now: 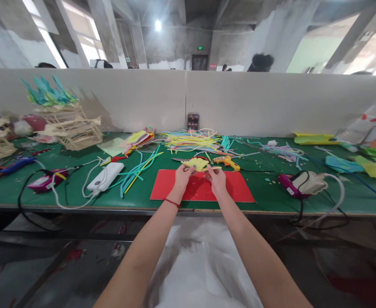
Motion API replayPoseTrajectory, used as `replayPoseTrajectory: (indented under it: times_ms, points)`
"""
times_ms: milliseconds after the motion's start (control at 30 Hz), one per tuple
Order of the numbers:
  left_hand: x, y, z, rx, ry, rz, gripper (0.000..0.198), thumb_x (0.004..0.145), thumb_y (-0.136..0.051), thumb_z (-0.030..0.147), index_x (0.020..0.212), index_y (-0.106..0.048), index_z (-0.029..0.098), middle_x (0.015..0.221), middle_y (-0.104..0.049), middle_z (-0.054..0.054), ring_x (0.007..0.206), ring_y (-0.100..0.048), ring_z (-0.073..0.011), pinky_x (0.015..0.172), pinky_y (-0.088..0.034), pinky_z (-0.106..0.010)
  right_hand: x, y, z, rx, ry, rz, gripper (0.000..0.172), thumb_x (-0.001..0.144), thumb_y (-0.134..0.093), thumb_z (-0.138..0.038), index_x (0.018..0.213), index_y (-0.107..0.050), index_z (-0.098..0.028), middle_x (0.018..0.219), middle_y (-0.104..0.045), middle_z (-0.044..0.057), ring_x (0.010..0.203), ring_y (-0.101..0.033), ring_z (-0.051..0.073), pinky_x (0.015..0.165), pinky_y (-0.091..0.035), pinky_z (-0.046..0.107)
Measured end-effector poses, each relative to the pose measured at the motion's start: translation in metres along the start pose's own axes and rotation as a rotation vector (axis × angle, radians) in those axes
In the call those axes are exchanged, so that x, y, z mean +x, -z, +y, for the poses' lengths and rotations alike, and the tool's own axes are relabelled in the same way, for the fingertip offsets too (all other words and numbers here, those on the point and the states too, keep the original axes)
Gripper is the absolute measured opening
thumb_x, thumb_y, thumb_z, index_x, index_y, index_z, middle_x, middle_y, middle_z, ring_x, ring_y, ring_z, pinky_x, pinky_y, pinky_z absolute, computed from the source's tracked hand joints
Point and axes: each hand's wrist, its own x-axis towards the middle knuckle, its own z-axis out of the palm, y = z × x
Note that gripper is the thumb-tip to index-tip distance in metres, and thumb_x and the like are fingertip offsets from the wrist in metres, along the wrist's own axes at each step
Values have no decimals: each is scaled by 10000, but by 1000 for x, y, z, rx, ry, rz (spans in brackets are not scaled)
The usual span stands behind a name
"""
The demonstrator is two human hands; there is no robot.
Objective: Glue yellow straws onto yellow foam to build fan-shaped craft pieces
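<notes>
My left hand (184,176) is closed, pinching a yellow, pleated, fan-shaped piece (197,163) by its left side. On the other side my right hand (217,177) is closed too, its fingertips at the piece's right edge with a thin pale strip (216,167) between them. Both hands are above a red board (167,185) on the green table, with small scraps around them. Just beyond the fingers lies a pair of scissors (176,159), partly hidden by the yellow piece. A yellow-orange glue gun (229,162) rests right of my right hand.
Long coloured strips (191,141) lie in a heap behind the hands. Blue and yellow strips (139,173) and a white power strip (105,176) with cables are at left. Stick frameworks (79,132) stand farther left. A purple device (292,187) sits right, below a white partition (255,102).
</notes>
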Motion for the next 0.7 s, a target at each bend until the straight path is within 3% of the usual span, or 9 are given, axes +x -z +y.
replayPoseTrajectory:
  times_ms: [400,700]
  points:
    - [-2,-3,4,-31,4,43,258,613,-781,181,788,-597,138,763,-718,-36,780,-686,-169,846,-535,-350,1,0,0,13,-17,12,471,434,-845,-430,688,-523,-198,650,-659,-22,582,-653,163,495,-523,263]
    - [-3,0,2,48,-8,-65,339,599,-791,234,876,-625,131,819,-724,-63,790,-692,-202,847,-532,-403,-1,0,1,-17,13,-22,417,485,-806,-445,716,-560,-200,631,-610,-53,566,-600,117,537,-532,261]
